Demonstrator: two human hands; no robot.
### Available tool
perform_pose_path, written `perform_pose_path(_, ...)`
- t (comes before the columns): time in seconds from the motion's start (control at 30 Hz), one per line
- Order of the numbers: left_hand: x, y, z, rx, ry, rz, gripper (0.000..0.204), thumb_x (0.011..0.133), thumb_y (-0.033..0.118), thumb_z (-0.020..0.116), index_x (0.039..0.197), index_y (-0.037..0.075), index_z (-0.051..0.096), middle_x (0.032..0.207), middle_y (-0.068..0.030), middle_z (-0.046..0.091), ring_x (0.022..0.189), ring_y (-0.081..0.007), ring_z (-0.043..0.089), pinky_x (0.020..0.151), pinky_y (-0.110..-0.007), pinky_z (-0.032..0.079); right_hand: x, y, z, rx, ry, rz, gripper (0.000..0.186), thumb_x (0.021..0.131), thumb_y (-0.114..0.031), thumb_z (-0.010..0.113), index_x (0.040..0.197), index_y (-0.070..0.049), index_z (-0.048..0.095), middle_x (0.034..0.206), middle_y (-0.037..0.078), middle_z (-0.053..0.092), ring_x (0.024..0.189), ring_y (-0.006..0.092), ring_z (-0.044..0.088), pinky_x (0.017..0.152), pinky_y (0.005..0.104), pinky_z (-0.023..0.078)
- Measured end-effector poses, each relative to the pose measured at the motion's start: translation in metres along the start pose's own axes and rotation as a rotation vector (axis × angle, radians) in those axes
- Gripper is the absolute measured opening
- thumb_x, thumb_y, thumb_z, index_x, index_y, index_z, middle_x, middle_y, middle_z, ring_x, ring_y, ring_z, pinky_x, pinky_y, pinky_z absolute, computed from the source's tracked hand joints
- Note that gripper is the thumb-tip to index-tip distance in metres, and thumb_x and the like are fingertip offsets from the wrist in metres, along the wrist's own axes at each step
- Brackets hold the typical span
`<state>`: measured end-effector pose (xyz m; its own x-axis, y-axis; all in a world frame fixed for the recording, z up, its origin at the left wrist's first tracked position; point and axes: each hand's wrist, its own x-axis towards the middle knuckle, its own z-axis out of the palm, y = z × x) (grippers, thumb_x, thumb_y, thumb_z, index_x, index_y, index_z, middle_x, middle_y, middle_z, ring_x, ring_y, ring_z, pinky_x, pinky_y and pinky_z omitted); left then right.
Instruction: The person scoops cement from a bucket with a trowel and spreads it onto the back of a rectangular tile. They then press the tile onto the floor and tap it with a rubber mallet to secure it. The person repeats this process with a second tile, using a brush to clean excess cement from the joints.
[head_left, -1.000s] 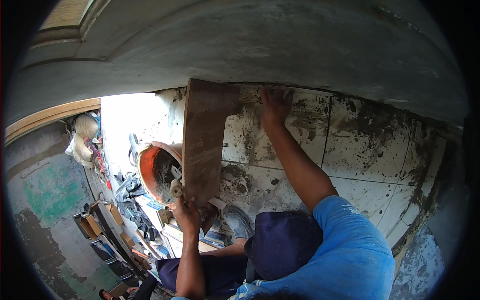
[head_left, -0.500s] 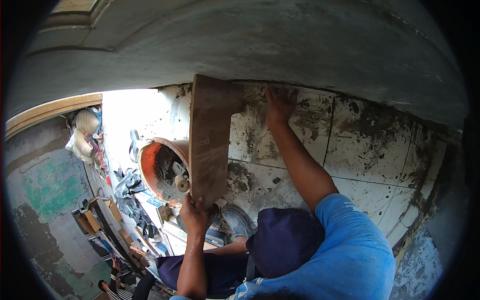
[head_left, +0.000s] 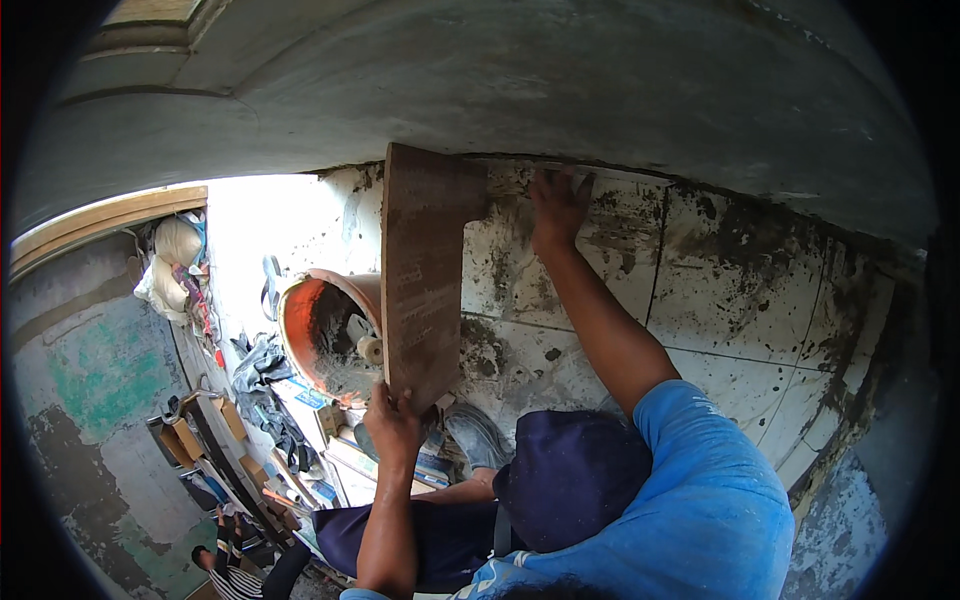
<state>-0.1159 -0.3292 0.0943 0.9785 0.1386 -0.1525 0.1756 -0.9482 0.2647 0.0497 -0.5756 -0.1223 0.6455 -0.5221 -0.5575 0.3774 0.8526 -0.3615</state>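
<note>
My left hand [head_left: 395, 425] is closed on the near end of an upright brown board [head_left: 420, 280], whose far end meets the grey wall [head_left: 600, 80]. My right hand [head_left: 560, 210], fingers apart, rests on a pale narrow strip [head_left: 630, 179] along the wall's foot, over dirty white floor tiles [head_left: 730, 280]. An orange bucket [head_left: 302, 335] holding grey mortar stands left of the board, with a tool with a round wooden handle [head_left: 369, 349] in it, partly hidden by the board. A grey boot [head_left: 468, 432] is below the board, beside my left hand.
Left lie dark crumpled cloths [head_left: 260, 360], long boards and tools [head_left: 220, 450], and pale sacks [head_left: 175, 270] beside a wooden frame [head_left: 110, 225]. At lower left, a co-worker in a striped top [head_left: 235, 575] works by a patched grey-green surface [head_left: 110, 380].
The board appears slightly further right and higher in view, still held by my left hand. My right hand has shifted slightly right. The co-worker has come further into view, arms raised.
</note>
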Motion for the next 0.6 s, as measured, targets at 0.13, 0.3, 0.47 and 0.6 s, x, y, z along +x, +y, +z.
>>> perform_pose_path(0.13, -0.001, 0.002, 0.002, -0.016, -0.018, 0.006, 0.016, 0.084, 0.001, 0.063, 0.097, -0.002, 0.054, 0.078, -0.025, 0.063, 0.073, -0.0425, 0.065, 0.06, -0.044, 0.048, -0.038, 0.031, -0.042, -0.898, -0.045, 0.064, 0.072, 0.096, -0.053, 0.05, 0.147, -0.007, 0.026, 0.121, 0.011, 0.055, 0.098, 0.0247, 0.061, 0.079, 0.0432, 0.048)
perform_pose_path(0.3, -0.006, 0.008, -0.005, 0.015, -0.008, 0.034, 0.017, 0.083, 0.002, 0.065, 0.095, -0.002, 0.053, 0.077, -0.0254, 0.062, 0.072, -0.0446, 0.063, 0.06, -0.045, 0.048, -0.127, 0.029, -0.008, -1.19, -0.261, 0.396, 0.079, 0.094, -0.061, 0.045, 0.14, 0.003, 0.033, 0.121, 0.026, 0.058, 0.116, 0.0363, 0.055, 0.098, 0.0403, 0.041)
perform_pose_path(0.47, -0.007, 0.007, -0.002, -0.02, -0.045, 0.014, 0.019, 0.083, 0.004, 0.065, 0.095, -0.002, 0.052, 0.077, -0.0258, 0.062, 0.073, -0.0468, 0.062, 0.06, -0.045, 0.047, -0.12, 0.057, -0.005, -0.936, -0.299, 0.562, 0.082, 0.093, -0.069, 0.037, 0.136, 0.002, 0.04, 0.128, 0.02, 0.053, 0.125, 0.0306, 0.046, 0.104, 0.04, 0.034)
perform_pose_path(0.6, -0.022, 0.005, 0.003, -0.044, -0.041, 0.087, 0.016, 0.083, 0.004, 0.065, 0.092, -0.002, 0.052, 0.073, -0.0245, 0.06, 0.07, -0.0454, 0.062, 0.059, -0.045, 0.046, -0.131, 0.051, -0.005, -0.99, -0.216, 0.505, 0.079, 0.094, -0.068, 0.038, 0.128, 0.002, 0.049, 0.124, 0.02, 0.055, 0.12, 0.0296, 0.05, 0.101, 0.0392, 0.036)
